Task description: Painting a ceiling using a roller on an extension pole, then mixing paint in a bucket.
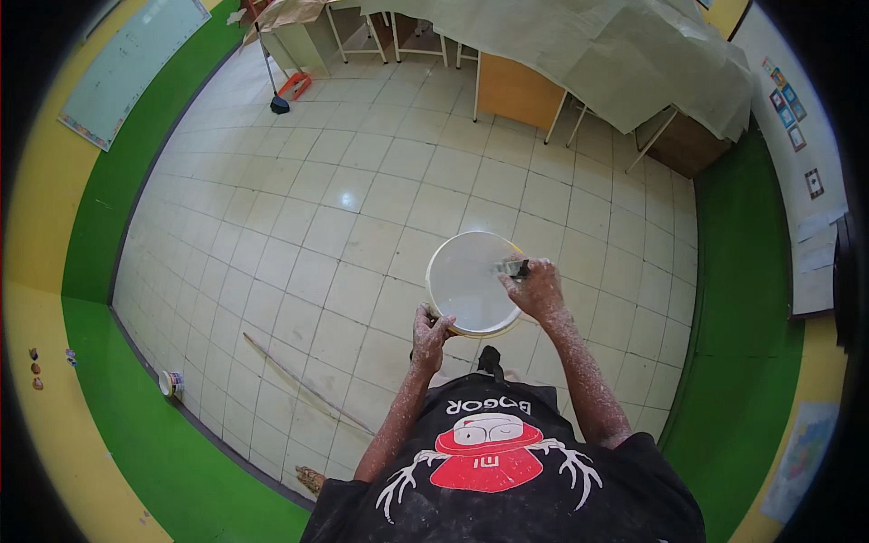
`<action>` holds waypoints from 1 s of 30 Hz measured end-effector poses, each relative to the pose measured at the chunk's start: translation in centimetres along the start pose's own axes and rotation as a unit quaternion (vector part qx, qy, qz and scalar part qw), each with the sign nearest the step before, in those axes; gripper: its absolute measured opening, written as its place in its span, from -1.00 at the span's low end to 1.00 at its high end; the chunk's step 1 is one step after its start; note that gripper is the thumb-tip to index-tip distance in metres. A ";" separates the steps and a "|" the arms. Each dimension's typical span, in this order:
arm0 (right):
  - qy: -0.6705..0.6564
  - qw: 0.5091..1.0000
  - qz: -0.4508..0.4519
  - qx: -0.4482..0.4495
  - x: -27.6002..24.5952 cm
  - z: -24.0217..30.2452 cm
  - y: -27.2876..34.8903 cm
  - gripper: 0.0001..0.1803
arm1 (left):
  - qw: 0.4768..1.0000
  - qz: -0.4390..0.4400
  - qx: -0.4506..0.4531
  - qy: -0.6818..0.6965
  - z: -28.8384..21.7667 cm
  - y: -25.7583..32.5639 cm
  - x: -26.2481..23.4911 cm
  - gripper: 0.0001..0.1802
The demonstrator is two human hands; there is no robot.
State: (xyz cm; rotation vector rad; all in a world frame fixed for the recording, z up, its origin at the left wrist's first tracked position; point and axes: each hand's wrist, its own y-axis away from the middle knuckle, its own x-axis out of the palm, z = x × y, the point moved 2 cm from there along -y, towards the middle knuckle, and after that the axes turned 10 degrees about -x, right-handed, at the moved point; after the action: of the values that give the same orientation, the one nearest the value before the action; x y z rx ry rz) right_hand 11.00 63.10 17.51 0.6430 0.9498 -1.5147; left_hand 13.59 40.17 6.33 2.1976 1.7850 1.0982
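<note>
In front of my body is a round white bucket (437, 303), its open top facing me and its inside pale and whitish. My left hand (429, 338) is closed on the near left side of its rim, thumb over the edge. My right hand (536, 288), flecked with white like both forearms, grips a black-handled tool (520, 269) over the right side of the opening. The tool's pale, flat end points left into the bucket; whether it is a brush or a scraper I cannot make out.
A long thin stick (303, 382) lies on the tiled floor (362, 226) at left. A small tub (171, 384) stands by the green wall. Ahead are covered desks (579, 54), a broom (279, 104) and a red-orange dustpan (295, 86).
</note>
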 end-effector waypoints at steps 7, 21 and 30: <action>-0.129 0.979 0.132 0.084 0.1 1.4 1.5 -0.65 | 0.995 0.021 -0.016 -0.099 -1.0 1.2 1.5 -0.63; -0.261 0.940 0.151 0.159 -1.6 2.4 1.9 -0.65 | 0.993 -0.029 -0.025 -0.116 -3.1 1.0 0.0 -0.65; -0.218 0.958 0.127 -0.136 -5.8 4.0 -3.4 -0.75 | 0.986 -0.044 -0.061 -0.148 -9.0 0.4 -3.3 -0.56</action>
State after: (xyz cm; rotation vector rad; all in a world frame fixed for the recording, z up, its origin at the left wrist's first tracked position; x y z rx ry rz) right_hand 9.13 62.78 25.06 0.2064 0.6861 -1.2005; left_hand 8.47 33.98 11.60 2.0621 1.6258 0.7909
